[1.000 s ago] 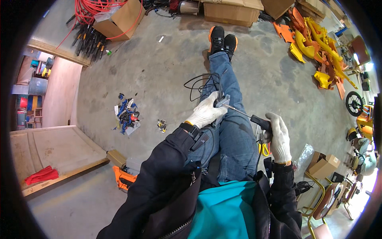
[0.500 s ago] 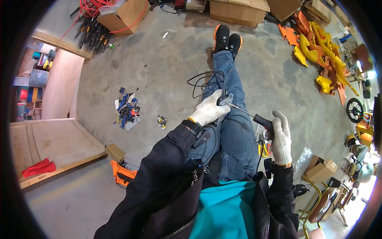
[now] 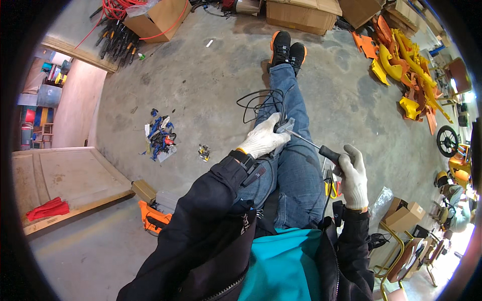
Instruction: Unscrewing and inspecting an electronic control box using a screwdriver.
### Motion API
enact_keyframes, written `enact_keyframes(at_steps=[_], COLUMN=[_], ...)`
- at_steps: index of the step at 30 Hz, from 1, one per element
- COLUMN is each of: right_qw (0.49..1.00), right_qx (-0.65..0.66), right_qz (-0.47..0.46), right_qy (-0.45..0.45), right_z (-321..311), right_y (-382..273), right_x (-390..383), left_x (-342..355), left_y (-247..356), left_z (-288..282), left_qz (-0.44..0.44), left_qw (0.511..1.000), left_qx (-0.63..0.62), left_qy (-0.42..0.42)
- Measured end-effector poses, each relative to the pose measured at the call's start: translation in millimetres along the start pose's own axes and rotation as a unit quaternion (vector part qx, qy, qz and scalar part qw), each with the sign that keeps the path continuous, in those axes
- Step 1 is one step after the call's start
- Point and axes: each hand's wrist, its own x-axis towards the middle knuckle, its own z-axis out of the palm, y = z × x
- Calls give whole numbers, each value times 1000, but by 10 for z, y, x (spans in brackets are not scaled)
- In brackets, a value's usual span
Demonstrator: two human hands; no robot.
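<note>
This looks like a workshop with plenty stored in it. The floor (image 3: 206, 85) is bare, stained concrete. Far left lie loops of red cable or tubing (image 3: 114, 9) beside a cardboard box (image 3: 158, 20); far right, a heap of yellow and orange plastic panels (image 3: 409, 57), with a black wheel (image 3: 447, 141) at the right. Small blue and black parts (image 3: 161, 138) lie piled on the left, and a gloved right hand (image 3: 354, 175) holds a screwdriver (image 3: 329, 154).
</note>
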Motion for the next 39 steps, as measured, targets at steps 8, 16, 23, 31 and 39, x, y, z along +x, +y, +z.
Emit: enact_keyframes(at_steps=[8,16,23,31,39], right_qw=[988,998,996,997,996], right_qx=[98,17,-36,56,55], right_qz=[107,-32,65,-26,55], right_qy=[-52,-46,-56,-50,-51], right_z=[-52,-33,-35,-78,-75], right_y=[-73,71,-82,172,55], right_x=[-14,-5,-19,44,84], left_x=[-21,52,33,31,21], left_y=[26,-92,-63,-66,-84], left_z=[-13,77,73,54,60], left_qz=[-18,4,-3,2,-3], left_qw=[1000,1000,1000,1000,1000], left_qx=[1,10,6,6,13], left_qy=[-12,25,26,19,28])
